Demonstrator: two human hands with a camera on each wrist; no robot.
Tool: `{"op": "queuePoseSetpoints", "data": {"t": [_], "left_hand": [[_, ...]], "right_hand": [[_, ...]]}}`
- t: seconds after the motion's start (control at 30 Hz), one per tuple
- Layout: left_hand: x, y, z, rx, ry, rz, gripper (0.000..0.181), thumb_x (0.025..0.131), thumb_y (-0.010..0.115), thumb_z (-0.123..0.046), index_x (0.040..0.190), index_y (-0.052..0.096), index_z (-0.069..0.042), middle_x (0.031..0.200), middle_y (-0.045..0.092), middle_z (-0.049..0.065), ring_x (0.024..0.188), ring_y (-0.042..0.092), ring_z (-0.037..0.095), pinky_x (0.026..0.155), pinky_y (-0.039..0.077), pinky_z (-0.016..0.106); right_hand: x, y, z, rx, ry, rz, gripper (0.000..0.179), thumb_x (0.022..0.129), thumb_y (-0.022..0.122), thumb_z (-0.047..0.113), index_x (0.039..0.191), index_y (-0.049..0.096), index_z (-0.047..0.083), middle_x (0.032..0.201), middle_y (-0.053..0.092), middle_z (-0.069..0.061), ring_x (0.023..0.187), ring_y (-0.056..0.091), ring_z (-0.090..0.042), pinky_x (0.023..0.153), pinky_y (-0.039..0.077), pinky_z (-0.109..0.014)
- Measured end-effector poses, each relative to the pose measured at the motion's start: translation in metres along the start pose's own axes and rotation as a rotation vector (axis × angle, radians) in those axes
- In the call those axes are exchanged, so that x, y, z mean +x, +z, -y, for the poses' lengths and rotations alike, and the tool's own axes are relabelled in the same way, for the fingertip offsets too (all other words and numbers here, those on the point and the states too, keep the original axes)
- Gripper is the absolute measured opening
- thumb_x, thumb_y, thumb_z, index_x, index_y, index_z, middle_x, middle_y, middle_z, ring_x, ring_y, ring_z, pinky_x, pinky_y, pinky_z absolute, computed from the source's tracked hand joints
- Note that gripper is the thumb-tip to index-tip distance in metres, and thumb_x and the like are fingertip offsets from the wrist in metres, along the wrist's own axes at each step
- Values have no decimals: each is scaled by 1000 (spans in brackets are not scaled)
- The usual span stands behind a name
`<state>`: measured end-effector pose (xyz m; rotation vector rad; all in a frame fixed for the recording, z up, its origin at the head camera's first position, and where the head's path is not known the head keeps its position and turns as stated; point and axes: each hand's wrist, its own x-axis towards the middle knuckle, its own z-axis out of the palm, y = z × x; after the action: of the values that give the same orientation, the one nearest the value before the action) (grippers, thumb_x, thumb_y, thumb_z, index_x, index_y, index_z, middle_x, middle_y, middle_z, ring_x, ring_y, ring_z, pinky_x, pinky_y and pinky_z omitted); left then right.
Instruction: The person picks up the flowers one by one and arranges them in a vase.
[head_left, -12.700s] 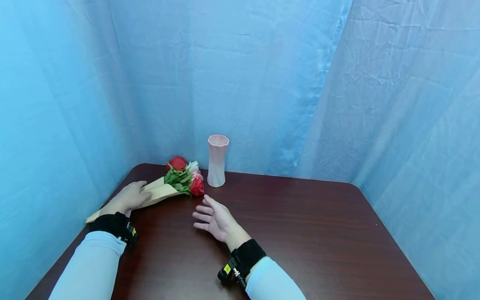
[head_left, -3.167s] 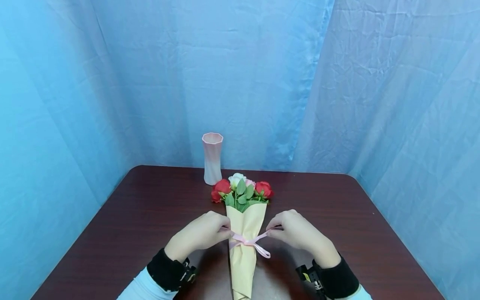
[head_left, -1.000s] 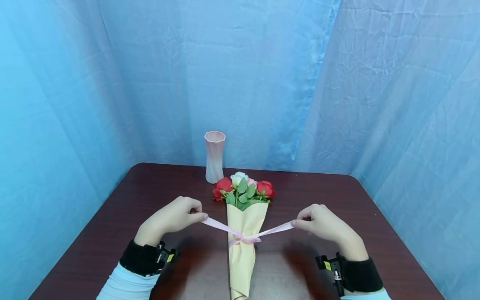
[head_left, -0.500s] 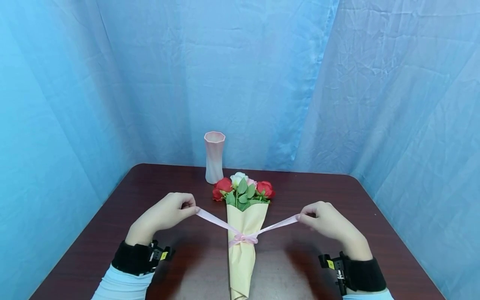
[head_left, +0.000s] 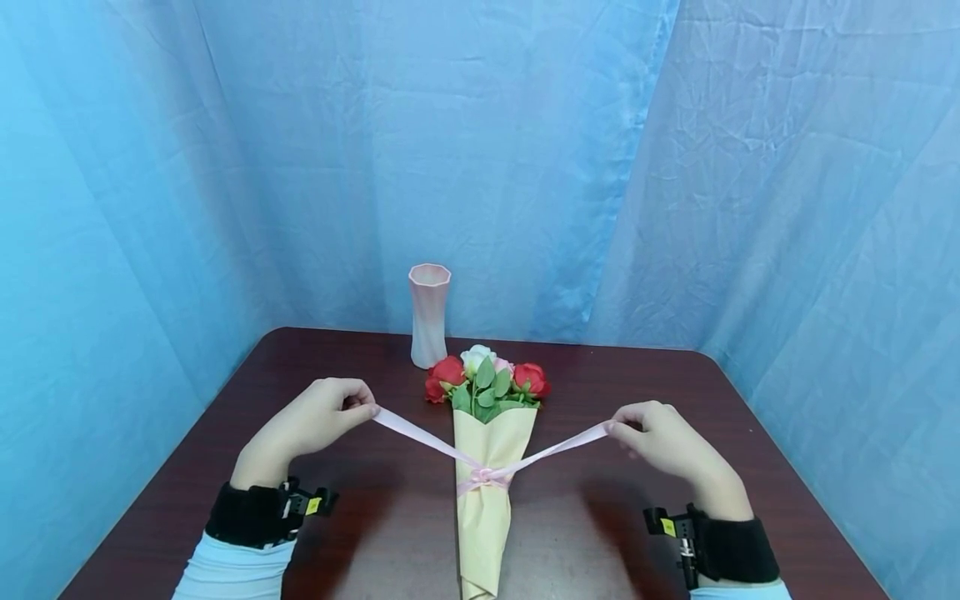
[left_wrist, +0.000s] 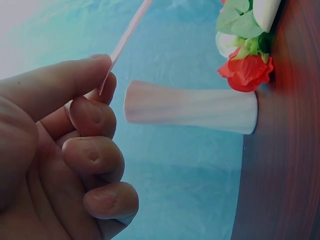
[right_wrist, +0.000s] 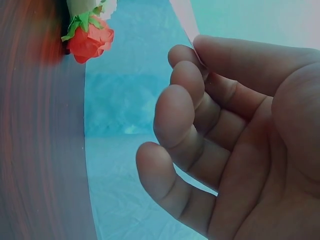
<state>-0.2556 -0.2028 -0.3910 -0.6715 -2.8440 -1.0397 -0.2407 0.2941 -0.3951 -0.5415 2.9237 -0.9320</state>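
A bouquet (head_left: 486, 517) of red, white and pink flowers lies on the table, wrapped in cream paper, blooms toward the back. Around its middle runs a pink ribbon (head_left: 483, 477), knotted at the front. My left hand (head_left: 311, 421) pinches one ribbon end between thumb and index finger, up and to the left of the bouquet. The other end is pinched by my right hand (head_left: 667, 442) on the opposite side. Both ribbon lengths stretch taut and slanting upward from the knot. Each wrist view shows the ribbon between thumb and index fingertip, the other fingers loosely curled.
A pale pink vase (head_left: 430, 317) stands upright behind the bouquet, close to the red flower on the left. The dark brown table (head_left: 600, 383) has rounded back corners. Blue curtains (head_left: 480, 167) hang behind and at both sides.
Earlier the bouquet lay at the left under my left hand; now it lies before me. Lately both hands, pinching the ribbon ends, have moved apart; the loops seen earlier have shrunk to a small knot.
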Motion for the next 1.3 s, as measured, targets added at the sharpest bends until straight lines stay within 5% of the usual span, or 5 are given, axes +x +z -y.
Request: {"op": "queuePoseSetpoints", "data": {"t": [0.77,1.3], "left_hand": [[-10,-21,34,-11,-96,-16,10,100,66,-17,94,68,-9,67,46,-1,60,41,17,55,36,33],[-13,-11,64,-26,-216,73,16,100,64,-15,87,68,-7,73,53,3,66,47,20,61,40,36]], "right_hand": [[-5,-9,-29,4,113,-20,19,103,63,20,86,69,12,64,57,-2,55,49,-18,52,42,-32],[-8,1,-53,-79,248,25,22,99,66,18,80,70,8,59,49,0,55,48,-19,53,40,-34]]}}
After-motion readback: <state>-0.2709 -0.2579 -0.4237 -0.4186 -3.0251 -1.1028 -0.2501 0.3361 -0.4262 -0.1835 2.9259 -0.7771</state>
